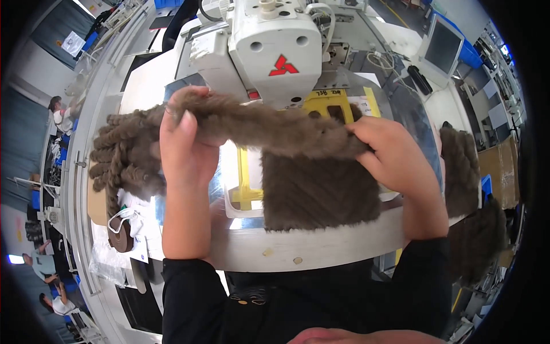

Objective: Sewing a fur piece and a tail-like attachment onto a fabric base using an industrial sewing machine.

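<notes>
A long strip of brown plush fabric (275, 127) is stretched roughly level between my two hands, above the white work table (298, 246). My left hand (192, 135) is closed round its left end, thumb up and fingers behind it. The right end is pinched between the thumb and fingers of my right hand (389, 152). Below the strip lies a flat panel of brown plush (321, 192), partly covered at its top by the strip. It rests over a yellow template frame (244, 178). Just beyond the strip stands a white sewing machine head (275, 57).
Left of my left hand lies a pile of rolled brown plush strips (129, 152), with a roll of brown tape (120, 236) nearer me. More plush pieces (458, 166) and a cardboard box (500, 172) are at the right. A monitor (442, 45) stands far right.
</notes>
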{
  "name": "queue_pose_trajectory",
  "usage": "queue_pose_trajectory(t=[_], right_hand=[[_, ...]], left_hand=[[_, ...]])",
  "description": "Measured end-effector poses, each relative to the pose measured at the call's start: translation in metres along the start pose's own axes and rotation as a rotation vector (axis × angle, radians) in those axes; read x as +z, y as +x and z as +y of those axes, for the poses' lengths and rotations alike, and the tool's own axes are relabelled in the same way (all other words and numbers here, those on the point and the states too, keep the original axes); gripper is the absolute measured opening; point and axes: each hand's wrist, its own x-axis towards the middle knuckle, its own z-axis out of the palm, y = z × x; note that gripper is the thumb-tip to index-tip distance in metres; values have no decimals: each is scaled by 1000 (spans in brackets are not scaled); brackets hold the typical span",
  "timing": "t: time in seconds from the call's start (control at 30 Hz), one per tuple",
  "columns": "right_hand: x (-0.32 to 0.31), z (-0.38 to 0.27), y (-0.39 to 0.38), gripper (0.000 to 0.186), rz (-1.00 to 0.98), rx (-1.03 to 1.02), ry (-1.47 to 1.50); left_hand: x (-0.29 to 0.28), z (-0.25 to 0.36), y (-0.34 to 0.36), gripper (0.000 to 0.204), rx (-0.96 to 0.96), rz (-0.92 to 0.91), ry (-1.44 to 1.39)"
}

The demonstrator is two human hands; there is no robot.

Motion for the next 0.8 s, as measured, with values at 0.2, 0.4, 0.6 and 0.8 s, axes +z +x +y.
queue_pose_trajectory(t=[0.2,0.4,0.6,0.8], right_hand=[[-1,14,1,31,-96,-17,88],[2,19,3,22,-220,-82,121],[6,16,6,17,-272,-28,127],[2,14,8,17,-343,0,123]], left_hand=[[7,-6,-8,69,138,-207,223],[16,-6,-14,61,230,-316,263],[25,0,-30,32,225,-218,375],[36,-8,-32,30,288,-61,198]])
